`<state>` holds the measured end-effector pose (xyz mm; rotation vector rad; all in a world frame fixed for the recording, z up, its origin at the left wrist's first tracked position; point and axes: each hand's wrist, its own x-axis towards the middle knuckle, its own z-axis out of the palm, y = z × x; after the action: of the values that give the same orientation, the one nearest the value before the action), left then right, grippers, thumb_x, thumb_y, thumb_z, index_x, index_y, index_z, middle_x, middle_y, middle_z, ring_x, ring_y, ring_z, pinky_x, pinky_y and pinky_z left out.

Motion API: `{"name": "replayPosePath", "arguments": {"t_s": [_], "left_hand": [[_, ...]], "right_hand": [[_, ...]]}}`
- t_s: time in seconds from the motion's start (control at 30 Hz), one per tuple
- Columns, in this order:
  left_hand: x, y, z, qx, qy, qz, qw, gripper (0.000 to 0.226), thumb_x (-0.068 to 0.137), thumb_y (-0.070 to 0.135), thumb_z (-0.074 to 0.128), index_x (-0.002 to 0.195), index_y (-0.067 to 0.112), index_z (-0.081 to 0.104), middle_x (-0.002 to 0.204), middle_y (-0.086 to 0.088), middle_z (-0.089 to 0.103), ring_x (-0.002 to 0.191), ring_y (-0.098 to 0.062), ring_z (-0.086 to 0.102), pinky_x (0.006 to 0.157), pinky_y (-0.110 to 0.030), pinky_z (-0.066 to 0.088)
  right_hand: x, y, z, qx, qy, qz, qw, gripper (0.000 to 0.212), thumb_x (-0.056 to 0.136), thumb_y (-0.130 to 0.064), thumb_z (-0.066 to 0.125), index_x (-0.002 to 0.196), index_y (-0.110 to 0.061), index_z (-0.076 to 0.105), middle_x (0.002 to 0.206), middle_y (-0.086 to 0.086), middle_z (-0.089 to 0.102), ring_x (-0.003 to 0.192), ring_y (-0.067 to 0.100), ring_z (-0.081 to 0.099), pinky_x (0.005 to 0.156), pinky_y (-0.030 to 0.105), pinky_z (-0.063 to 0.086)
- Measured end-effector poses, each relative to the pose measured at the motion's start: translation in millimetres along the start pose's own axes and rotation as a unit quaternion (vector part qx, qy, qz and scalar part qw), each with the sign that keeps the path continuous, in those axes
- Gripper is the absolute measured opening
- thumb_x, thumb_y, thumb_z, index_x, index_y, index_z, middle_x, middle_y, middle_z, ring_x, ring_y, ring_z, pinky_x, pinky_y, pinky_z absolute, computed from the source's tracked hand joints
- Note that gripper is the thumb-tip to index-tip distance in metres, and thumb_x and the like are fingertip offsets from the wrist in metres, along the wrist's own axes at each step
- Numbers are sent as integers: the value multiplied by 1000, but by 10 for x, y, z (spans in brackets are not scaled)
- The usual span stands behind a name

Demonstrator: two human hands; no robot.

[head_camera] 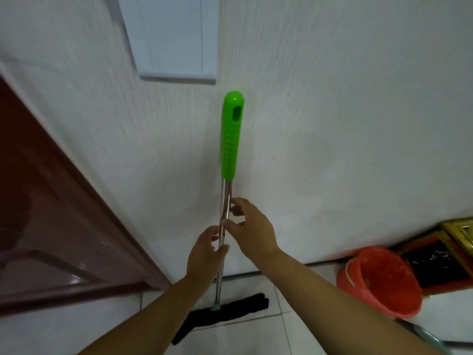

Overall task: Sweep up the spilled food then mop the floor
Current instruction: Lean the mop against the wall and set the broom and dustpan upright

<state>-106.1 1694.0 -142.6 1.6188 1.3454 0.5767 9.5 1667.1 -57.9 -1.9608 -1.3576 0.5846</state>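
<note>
A white textured wall (332, 124) fills most of the view, with a pale rectangular panel (171, 39) at twelve o'clock and a dark reddish-brown wooden door (51, 213) slanting down at nine o'clock. Glossy white floor tiles (294, 326) run along the bottom. At four o'clock an orange-red plastic bucket (378, 280) stands on the tiles near the wall, with a gold-framed dark board (440, 262) leaning just behind it.

The task's own tool, a long mop with a shiny steel pole and bright green plastic grip (231, 134), stands nearly upright against the wall at the centre. Its flat black cloth head (225, 313) lies on the tiles at six o'clock, below the hands.

Both hands meet at the bare steel section under the green grip. The right hand (253, 231) is the higher one, its fingers half curled beside the pole, thumb and fingertips at the metal. The left hand (204, 252) is lower, with thumb and fingers loosely on either side of the pole. Whether either hand has actually closed on the pole I cannot tell.

The mop looks light and stiff, top-heavy only in length. The polished steel is probably slippery, so the ridged green grip likely offers the surer hold, with the second hand lower for steering. The cloth head looks soft and will likely drag on the tiles.
</note>
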Motion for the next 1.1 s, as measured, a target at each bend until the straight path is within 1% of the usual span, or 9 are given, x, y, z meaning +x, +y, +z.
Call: {"name": "replayPosePath", "arguments": {"t_s": [0.1, 0.17, 0.23, 0.37, 0.5, 0.63, 0.77, 0.9, 1.1], "left_hand": [[-140, 11, -27, -35, 59, -7, 998, 53, 79, 19, 72, 127, 21, 49, 111, 16, 50, 103, -5, 54, 84, -22, 49], [-274, 28, -36, -76, 98, 31, 992, 46, 78, 10, 74, 117, 22, 52, 102, 19, 51, 95, -2, 56, 78, -20, 50], [-394, 79, -36, -94, 97, 72, 988, 41, 79, 6, 72, 109, 25, 53, 99, 22, 52, 91, 2, 56, 74, -14, 50], [-533, 263, 89, -68, 16, 129, 989, 33, 81, 8, 69, 105, 25, 55, 96, 20, 55, 87, 7, 54, 69, -1, 43], [-655, 484, 416, -31, -55, 131, 989, 23, 85, 13, 67, 93, 32, 57, 89, 18, 60, 82, 8, 55, 66, 1, 42], [-904, 744, 891, -14, -130, 147, 980, 29, 85, 16, 66, 82, 43, 53, 79, 15, 61, 72, 8, 56, 60, 0, 42], [-1294, 1021, 1520, 1, -181, 165, 969, 25, 84, 18, 67, 77, 39, 55, 73, 12, 61, 66, 7, 55, 59, -3, 43], [-1853, 1280, 2395, 13, -240, 161, 957, 22, 83, 17, 67, 77, 36, 57, 72, 11, 61, 64, 7, 55, 58, -5, 44], [-2764, 1732, 3798, 33, -350, 191, 916, 23, 83, 18, 68, 75, 36, 56, 73, 12, 60, 70, -9, 59, 66, -26, 52]], "right_hand": [[-90, 118, -47, 17, 1, 22, 1000, 53, 84, -40, 66, 133, -31, 48, 107, -21, 54, 94, -4, 53, 77, 2, 40], [-185, 223, -60, 29, 13, 38, 999, 49, 86, -37, 65, 132, -30, 50, 104, -22, 53, 93, -5, 53, 74, -1, 39], [-300, 346, -59, 40, 31, 61, 997, 42, 89, -32, 62, 130, -28, 52, 103, -20, 55, 93, -3, 55, 77, 2, 40], [-566, 588, -132, 71, 54, 127, 988, 33, 93, -23, 56, 126, -28, 55, 102, -17, 59, 93, 2, 57, 81, 11, 43], [-962, 873, -410, 92, 83, 173, 977, 28, 93, -20, 54, 120, -28, 59, 100, -13, 63, 93, 5, 60, 85, 19, 49], [-1498, 1257, -833, 108, 114, 223, 962, 23, 92, -17, 54, 112, -25, 63, 88, -3, 67, 83, 16, 64, 76, 29, 55], [-2133, 1783, -1313, 121, 156, 273, 942, 23, 91, -14, 54, 110, -23, 64, 92, -3, 68, 85, 13, 65, 81, 35, 57], [-2892, 2367, -1881, 128, 190, 310, 923, 22, 94, -17, 52, 112, -24, 61, 86, -10, 65, 81, 5, 64, 80, 31, 58], [-4015, 3176, -2853, 126, 274, 376, 876, 17, 94, -16, 53, 108, -20, 63, 88, -12, 60, 81, 4, 62, 80, 28, 57]]}}
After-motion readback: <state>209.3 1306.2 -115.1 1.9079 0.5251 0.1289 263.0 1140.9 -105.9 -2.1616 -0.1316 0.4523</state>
